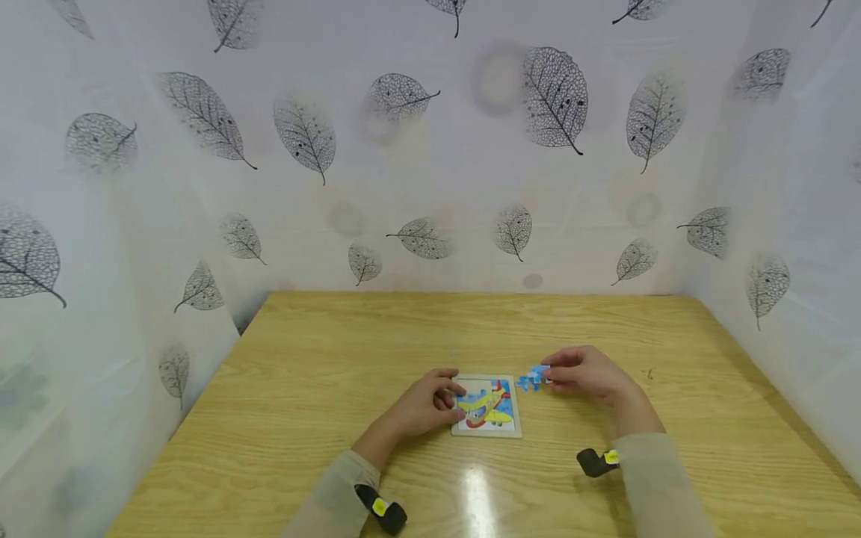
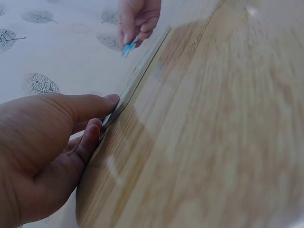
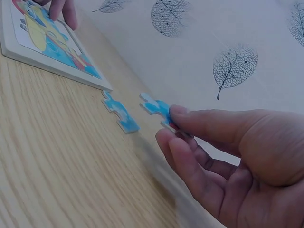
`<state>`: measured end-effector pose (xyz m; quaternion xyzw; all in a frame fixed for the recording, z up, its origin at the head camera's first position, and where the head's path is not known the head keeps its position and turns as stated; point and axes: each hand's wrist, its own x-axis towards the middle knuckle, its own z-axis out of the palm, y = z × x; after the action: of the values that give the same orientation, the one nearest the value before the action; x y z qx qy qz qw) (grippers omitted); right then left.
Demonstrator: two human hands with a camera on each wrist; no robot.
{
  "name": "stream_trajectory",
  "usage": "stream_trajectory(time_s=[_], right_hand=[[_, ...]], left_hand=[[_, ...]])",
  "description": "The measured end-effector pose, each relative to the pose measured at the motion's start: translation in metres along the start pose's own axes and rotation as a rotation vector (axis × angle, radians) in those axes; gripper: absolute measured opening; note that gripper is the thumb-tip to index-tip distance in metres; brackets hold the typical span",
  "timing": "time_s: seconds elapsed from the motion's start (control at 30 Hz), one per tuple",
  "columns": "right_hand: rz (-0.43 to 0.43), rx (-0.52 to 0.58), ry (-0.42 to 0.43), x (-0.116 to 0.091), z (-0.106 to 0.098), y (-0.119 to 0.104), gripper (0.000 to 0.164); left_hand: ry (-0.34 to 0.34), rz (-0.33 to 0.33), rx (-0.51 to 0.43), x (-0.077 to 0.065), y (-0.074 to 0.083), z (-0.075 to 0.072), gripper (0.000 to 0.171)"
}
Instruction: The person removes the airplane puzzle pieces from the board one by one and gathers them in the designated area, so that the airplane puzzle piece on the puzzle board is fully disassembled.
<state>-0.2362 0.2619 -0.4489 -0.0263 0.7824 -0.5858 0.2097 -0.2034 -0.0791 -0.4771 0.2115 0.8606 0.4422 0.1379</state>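
A square jigsaw tray (image 1: 487,435) lies on the table, its yellow and red airplane picture partly laid in, with pale backing bare along the upper left. At its left edge my left hand (image 1: 425,403) grips the frame, thumb over the rim and fingers against the side. My right hand (image 1: 588,373) is just beyond the tray's upper right corner. Between thumb and fingertips it pinches a blue puzzle piece (image 3: 156,105), raised over the table and partly covered by the fingers. A second blue and white piece (image 3: 118,114) lies on the wood beside the tray's corner.
The wooden table (image 1: 323,359) runs back to a pale curtain (image 1: 430,164) printed with dark leaves, which also hangs at both sides. Black wrist cameras sit on the left sleeve (image 1: 336,486) and the right sleeve (image 1: 655,478).
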Motion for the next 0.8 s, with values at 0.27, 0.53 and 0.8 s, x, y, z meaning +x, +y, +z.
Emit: stream_trajectory(time_s=[0.27, 0.53, 0.8], right_hand=[[0.014, -0.033, 0.049, -0.005, -0.010, 0.005, 0.036], [0.017, -0.207, 0.128, -0.010, -0.011, 0.007, 0.029], [0.015, -0.307, 0.186, -0.010, -0.011, 0.006, 0.027]], left_hand=[[0.002, -0.006, -0.018, 0.000, -0.001, 0.001, 0.030], [-0.008, -0.002, -0.015, 0.001, 0.000, 0.001, 0.030], [-0.007, 0.001, -0.013, 0.000, 0.000, 0.001, 0.030]])
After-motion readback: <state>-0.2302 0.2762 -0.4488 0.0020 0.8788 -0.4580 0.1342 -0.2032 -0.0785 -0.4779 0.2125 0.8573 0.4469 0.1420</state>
